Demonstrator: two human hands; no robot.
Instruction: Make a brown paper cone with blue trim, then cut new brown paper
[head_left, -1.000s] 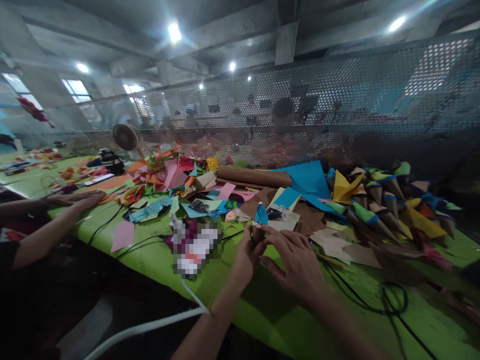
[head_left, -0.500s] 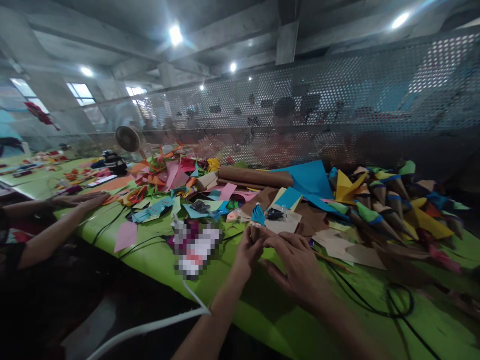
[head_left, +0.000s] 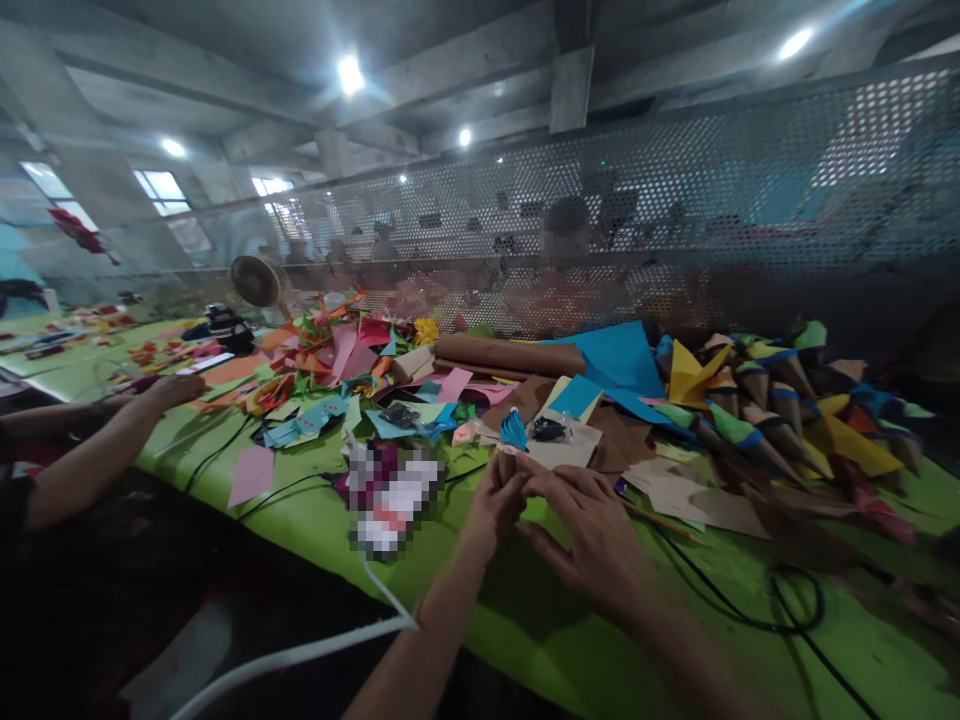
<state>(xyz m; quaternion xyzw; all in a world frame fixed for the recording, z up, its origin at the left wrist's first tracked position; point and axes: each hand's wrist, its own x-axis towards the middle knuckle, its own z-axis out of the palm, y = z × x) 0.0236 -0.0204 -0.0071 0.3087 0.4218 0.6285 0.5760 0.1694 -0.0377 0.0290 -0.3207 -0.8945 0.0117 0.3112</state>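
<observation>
Pinching small blue pleated piece [head_left: 514, 431] at base, left hand [head_left: 498, 497] has fingers closed; piece pokes up above them. Right hand [head_left: 589, 515] half-curled alongside, grip unclear. Pixelated item [head_left: 395, 503] left of fingers is unreadable.

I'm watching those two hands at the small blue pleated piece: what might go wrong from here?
The small blue pleated piece juts above the left hand, with the right hand crowding it, so a tight squeeze might crumple it. If dropped, it could get lost among the loose coloured paper sheets behind. The black looped cable lies near the right forearm and may snag it.
</observation>
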